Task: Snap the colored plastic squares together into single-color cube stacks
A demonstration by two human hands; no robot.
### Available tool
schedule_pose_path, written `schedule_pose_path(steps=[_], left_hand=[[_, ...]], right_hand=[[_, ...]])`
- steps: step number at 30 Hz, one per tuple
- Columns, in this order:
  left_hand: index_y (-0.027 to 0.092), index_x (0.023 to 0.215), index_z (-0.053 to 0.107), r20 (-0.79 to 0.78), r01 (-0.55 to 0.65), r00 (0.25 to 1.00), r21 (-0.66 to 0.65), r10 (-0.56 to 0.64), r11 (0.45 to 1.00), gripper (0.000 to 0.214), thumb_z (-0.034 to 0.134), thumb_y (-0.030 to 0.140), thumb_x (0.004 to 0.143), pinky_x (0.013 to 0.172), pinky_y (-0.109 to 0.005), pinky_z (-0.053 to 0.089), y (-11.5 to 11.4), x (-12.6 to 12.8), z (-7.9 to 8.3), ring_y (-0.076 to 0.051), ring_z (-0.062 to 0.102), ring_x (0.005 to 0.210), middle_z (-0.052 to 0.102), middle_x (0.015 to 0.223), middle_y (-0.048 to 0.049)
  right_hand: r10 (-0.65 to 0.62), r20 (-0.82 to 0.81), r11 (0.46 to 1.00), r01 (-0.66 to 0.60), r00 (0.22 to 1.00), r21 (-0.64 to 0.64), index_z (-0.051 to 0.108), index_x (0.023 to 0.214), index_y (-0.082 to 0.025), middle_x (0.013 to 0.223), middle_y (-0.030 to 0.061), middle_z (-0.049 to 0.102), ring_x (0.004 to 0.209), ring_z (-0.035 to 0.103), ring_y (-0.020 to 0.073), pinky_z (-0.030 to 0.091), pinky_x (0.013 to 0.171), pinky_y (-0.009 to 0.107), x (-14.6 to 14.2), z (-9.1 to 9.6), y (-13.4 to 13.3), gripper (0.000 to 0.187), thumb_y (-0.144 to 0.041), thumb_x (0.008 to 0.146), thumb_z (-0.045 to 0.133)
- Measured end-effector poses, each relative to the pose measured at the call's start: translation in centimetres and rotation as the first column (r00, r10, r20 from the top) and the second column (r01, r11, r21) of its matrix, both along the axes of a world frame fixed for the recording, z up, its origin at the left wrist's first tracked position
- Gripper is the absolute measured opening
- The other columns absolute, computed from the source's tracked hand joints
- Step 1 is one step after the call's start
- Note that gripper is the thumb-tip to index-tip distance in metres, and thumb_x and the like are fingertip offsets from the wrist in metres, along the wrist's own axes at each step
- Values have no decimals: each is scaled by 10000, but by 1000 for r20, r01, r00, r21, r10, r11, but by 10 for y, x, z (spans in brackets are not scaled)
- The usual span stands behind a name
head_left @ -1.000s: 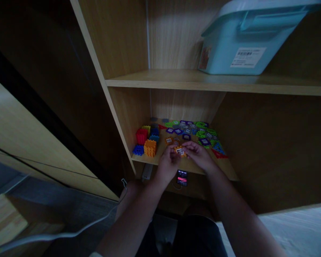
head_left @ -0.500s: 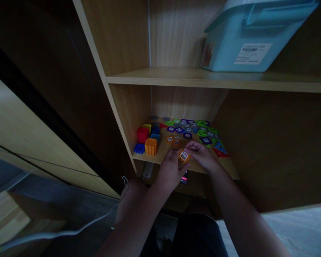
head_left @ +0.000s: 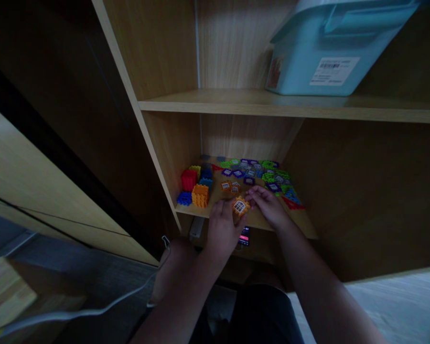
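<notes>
My left hand (head_left: pixel 222 227) grips an orange building tile (head_left: pixel 241 206) with a white window pattern, fingers on its left edge and thumb below. Just right of the tile is my right hand (head_left: pixel 267 203), its fingers loosely bent and apart, with nothing visible between them. Behind the hands lie an orange window tile (head_left: pixel 225 185) and a second orange tile (head_left: pixel 235 188). To the left stand a stack of orange tiles (head_left: pixel 200 196), a red stack (head_left: pixel 189 180) and a low blue stack (head_left: pixel 184 198).
Several purple tiles (head_left: pixel 238 174), green tiles (head_left: pixel 268 177) and a red triangle tile (head_left: pixel 293 204) spread across the shelf's back and right. A light-blue bin (head_left: pixel 308 67) sits on the upper shelf (head_left: pixel 236 106). Below the front edge lies a phone (head_left: pixel 244 236); a white cable (head_left: pixel 107 308) runs at left.
The left hand has moved the orange window tile slightly left and turned it. The right hand's fingers have come away from the tile. The view has shifted a little.
</notes>
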State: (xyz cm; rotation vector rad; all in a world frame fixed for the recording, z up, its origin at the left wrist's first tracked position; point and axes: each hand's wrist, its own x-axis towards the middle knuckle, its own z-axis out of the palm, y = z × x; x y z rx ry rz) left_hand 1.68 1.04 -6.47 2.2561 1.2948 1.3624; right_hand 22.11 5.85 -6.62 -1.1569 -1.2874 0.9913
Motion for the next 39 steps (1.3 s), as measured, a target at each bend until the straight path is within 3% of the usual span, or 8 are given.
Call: schedule_pose_path(steps=[7, 18, 23, 26, 28, 30, 33, 39], left_hand=[[245, 1357, 594, 110, -185, 978, 77, 176, 980, 460, 796, 339, 955, 1105, -505, 530, -9, -32, 26, -311, 639, 1234, 671, 1291, -112], [213, 1267, 692, -16, -478, 879, -31, 477, 878, 465, 845, 381, 861, 1047, -579, 536, 33, -76, 44, -382, 626, 1218, 663, 1271, -122], [181, 1235, 721, 99, -376, 919, -67, 381, 924, 432, 842, 348, 855, 1064, -545, 533, 37, -76, 52, -345, 641, 1167, 692, 1199, -128], [216, 1220, 742, 387, -62, 909, -236, 153, 970, 422, 857, 388, 852, 1036, -439, 547, 24, -67, 55, -268, 657, 1135, 711, 1208, -90], [198, 1165, 755, 707, 333, 704, -409, 64, 849, 419, 875, 438, 843, 919, -329, 566, 13, -56, 54, -196, 676, 1000, 733, 1127, -70], [155, 1096, 756, 901, 708, 402, -418, 161, 569, 434, 907, 454, 819, 804, -250, 558, 3, -45, 52, -144, 665, 876, 731, 1037, -69], [96, 1074, 748, 909, 946, 123, -229, 398, 230, 372, 858, 402, 891, 738, -191, 548, -3, -31, 44, -113, 656, 806, 717, 973, -92], [39, 1110, 742, 838, 986, 42, -123, 545, 114, 374, 618, 389, 1065, 717, -188, 573, -2, -8, 28, -125, 669, 780, 719, 929, -130]], right_hand=[[23, 19, 1000, -23, 1000, 18, 684, 927, -243, 809, 37, 758, 626, 596, 162, 494, 602, 297, -1, 1, -1, 532, -759, 835, 774], [36, 39, 999, -36, 999, 1, 696, 932, -246, 799, 31, 736, 636, 581, 170, 487, 610, 310, 0, 0, 1, 488, -727, 865, 750], [35, 50, 999, -35, 998, 10, 691, 934, -241, 800, 34, 736, 651, 588, 171, 489, 610, 307, 0, -2, 1, 476, -712, 886, 743], [35, 39, 999, -36, 999, 15, 693, 956, -248, 824, 31, 743, 705, 622, 180, 493, 617, 293, -1, -2, 0, 450, -679, 868, 789], [61, 37, 998, -62, 997, 28, 718, 1021, -257, 877, 36, 757, 781, 660, 195, 502, 636, 289, -1, -1, -3, 438, -647, 854, 825], [113, 52, 992, -115, 992, 45, 752, 1114, -268, 947, 47, 771, 865, 685, 211, 515, 673, 295, 0, 2, -6, 438, -621, 867, 829], [197, 78, 978, -202, 977, 56, 783, 1219, -281, 1033, 60, 788, 916, 692, 223, 530, 741, 321, 3, 5, -10, 455, -616, 911, 793], [228, 65, 974, -229, 971, -5, 840, 1012, -243, 945, 46, 788, 847, 669, 223, 533, 795, 340, 10, 0, -9, 461, -672, 843, 832]])
